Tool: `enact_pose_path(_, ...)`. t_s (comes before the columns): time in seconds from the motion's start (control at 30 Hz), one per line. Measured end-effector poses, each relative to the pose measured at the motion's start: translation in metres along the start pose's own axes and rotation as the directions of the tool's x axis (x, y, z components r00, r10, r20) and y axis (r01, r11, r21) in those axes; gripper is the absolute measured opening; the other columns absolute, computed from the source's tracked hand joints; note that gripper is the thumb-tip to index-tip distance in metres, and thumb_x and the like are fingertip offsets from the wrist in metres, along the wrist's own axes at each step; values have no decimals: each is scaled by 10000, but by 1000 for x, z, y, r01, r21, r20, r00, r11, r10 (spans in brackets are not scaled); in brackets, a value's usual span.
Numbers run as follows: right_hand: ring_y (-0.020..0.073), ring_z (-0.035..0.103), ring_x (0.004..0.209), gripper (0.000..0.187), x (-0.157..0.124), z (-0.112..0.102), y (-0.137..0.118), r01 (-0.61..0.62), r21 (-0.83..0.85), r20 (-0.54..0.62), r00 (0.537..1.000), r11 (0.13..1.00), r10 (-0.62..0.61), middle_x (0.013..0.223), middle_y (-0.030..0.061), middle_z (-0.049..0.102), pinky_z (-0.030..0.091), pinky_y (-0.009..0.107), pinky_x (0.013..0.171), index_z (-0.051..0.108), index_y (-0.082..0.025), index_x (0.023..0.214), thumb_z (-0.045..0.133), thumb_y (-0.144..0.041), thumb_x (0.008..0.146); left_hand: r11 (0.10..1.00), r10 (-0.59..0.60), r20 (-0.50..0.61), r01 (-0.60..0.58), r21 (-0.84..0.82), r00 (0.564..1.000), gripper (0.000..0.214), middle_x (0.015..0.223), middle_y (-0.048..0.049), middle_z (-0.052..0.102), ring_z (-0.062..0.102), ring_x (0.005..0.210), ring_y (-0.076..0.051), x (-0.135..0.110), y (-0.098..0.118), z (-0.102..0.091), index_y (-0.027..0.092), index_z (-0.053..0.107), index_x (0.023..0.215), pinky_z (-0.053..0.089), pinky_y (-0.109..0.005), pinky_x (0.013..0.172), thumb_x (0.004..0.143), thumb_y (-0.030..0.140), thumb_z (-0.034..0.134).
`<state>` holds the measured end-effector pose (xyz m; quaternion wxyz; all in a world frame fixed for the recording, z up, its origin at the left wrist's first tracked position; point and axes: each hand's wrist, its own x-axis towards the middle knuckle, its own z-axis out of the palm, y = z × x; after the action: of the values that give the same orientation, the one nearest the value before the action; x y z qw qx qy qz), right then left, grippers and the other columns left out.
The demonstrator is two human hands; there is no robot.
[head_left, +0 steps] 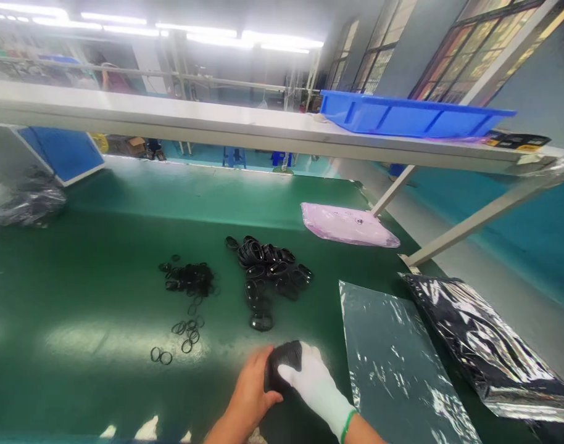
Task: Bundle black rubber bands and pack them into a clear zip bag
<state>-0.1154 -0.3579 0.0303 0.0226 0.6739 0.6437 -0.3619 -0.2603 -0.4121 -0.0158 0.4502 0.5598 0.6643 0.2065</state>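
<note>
Near the front edge, my bare left hand (pixel 250 390) and my right hand (pixel 316 383), in a white glove with a green cuff, close on a black rounded piece (pixel 286 356) from both sides. Its exact kind is hard to make out; its top looks finely ribbed. Just beyond my hands lies a pile of glossy black oval rings (pixel 262 254), with one ring (pixel 261 320) closest to me. To the left is a heap of thin black rings (pixel 192 279). Several more thin rings (pixel 190 330) lie loose in front of that heap.
The green table (pixel 101 265) carries a clear plastic bag (pixel 393 364), a shiny black package (pixel 490 333) and a pink bag (pixel 349 223) on the right. A white shelf (pixel 194 126) crosses above, bearing a blue tray (pixel 411 116). Plastic wrapping (pixel 23 200) lies at far left.
</note>
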Motion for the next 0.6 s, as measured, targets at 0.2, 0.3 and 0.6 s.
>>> enact_pose_path(0.2, 244, 459, 1059, 635, -1, -1, 5, 11, 20, 7, 1000, 1000, -11, 1149, 155, 436, 331, 308, 935, 411, -77, 1260, 528, -329, 689, 1000, 0, -8, 0, -5, 1000, 851, 1339, -57, 395, 396, 1200, -189, 1, -5, 1, 193, 355, 1322, 283, -274, 1042, 537, 175, 684)
enact_pose_path(0.3, 251, 456, 1076, 701, -2, 2, 3, -4, 19, 21, 1000, 1000, 3, 1184, 172, 415, 324, 310, 947, 366, -56, 1303, 526, -338, 682, 999, -30, 10, 30, 15, 999, 852, 1338, -63, 397, 384, 1208, -191, 2, 1, 0, 177, 365, 1316, 263, -264, 1051, 530, 178, 693)
enact_pose_path(0.6, 320, 310, 1237, 908, -3, 14, -2, -56, -61, -48, 997, 997, 53, 1297, 213, 335, 272, 345, 1008, 255, -19, 1361, 584, -366, 589, 998, 49, 4, -49, 49, 999, 630, 1148, -28, 505, 517, 942, -114, 10, 11, -31, 210, 425, 1245, 408, -195, 842, 655, 269, 640)
